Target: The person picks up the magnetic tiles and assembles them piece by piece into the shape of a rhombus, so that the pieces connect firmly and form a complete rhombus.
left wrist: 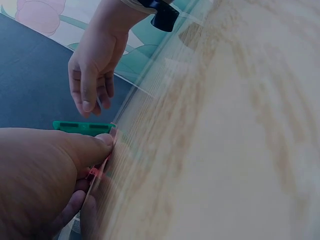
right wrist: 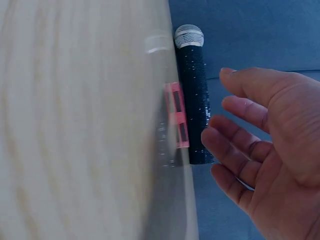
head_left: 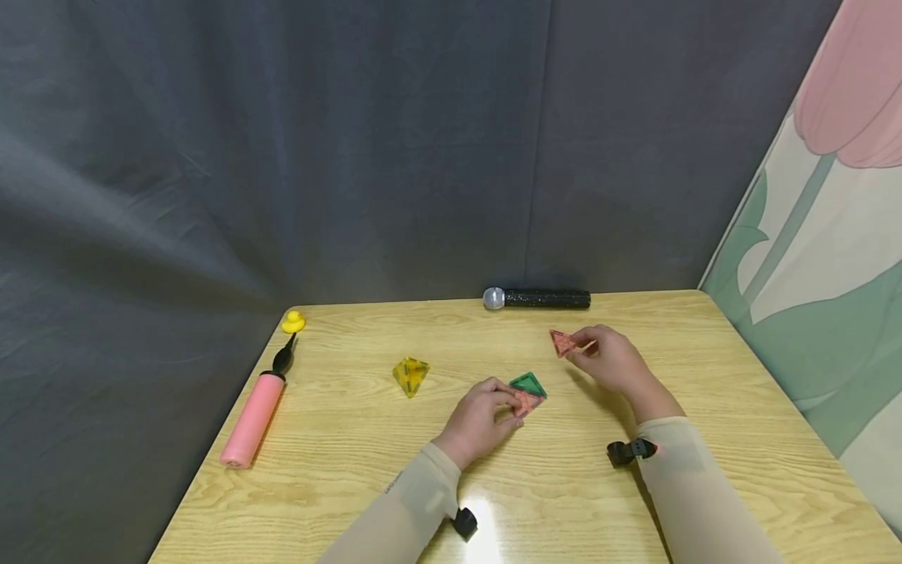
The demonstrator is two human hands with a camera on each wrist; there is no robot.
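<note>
Head view: two bare hands work over a wood-grain counter (head_left: pixel 338 501), and a black microphone (head_left: pixel 546 298) with a silver head lies along its far edge, serving here as the landmark. Nearer the person than the microphone, the left hand (head_left: pixel 484 419) pinches a small pink triangular tile, the held tile (head_left: pixel 527 403), whose edge meets that of a green tile (head_left: pixel 528 384). Just in front of the microphone's handle is a second pink triangle, the loose tile (head_left: pixel 561 343), with the right hand (head_left: pixel 607 359) at it, fingertips overlapping it from this angle. Left of the microphone and nearer the person sits a yellow kite-shaped piece (head_left: pixel 411 376); well to its left are a yellow duck (head_left: pixel 293 321) and a pink pump (head_left: pixel 254 415) with a black nozzle. A dark curtain (head_left: pixel 409 157) hangs behind the microphone. Left wrist view, the microphone out of sight: the left thumb and fingers grip the held tile, largely covered, with the green tile beside the thumb; the right hand hangs beyond, fingers pointing down and no tile seen in it. Right wrist view: the loose tile shows beside the microphone's handle, and the right hand is loosely parted, a gap visible between fingers and tile. The step in hand looks like steadying the joined pair while the other hand attends to the loose tile; if that piece is wanted, the next move calls for the right fingers to narrow on its edges, the left grip staying firm.
</note>
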